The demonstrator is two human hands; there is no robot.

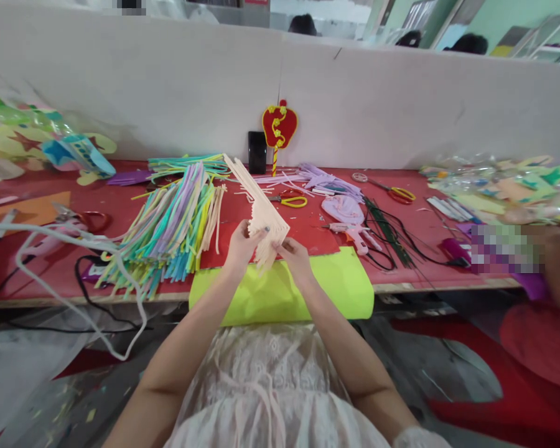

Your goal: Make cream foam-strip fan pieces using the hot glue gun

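Between my hands is a cream wing-shaped piece of fuzzy pipe cleaners (267, 218), laid side by side, with bent strands at its lower end and a long tail reaching up to the left. My left hand (241, 244) pinches its left edge. At the lower right corner, the fingers of my right hand (294, 256) are closed on the same piece. Below it lie a red sheet (315, 239) and a lime-green cloth (329, 286) over the table's front edge. Yellow-handled scissors (293, 200) rest just behind it.
A heap of coloured pipe cleaners (168, 230) lies left, near red-handled scissors (93, 219) and a white cable (121, 298). A pink glue gun (357, 236), green stems (392, 236) and other scissors (401, 194) lie right. A red apple-shaped ornament (280, 127) and black phone (257, 152) stand behind.
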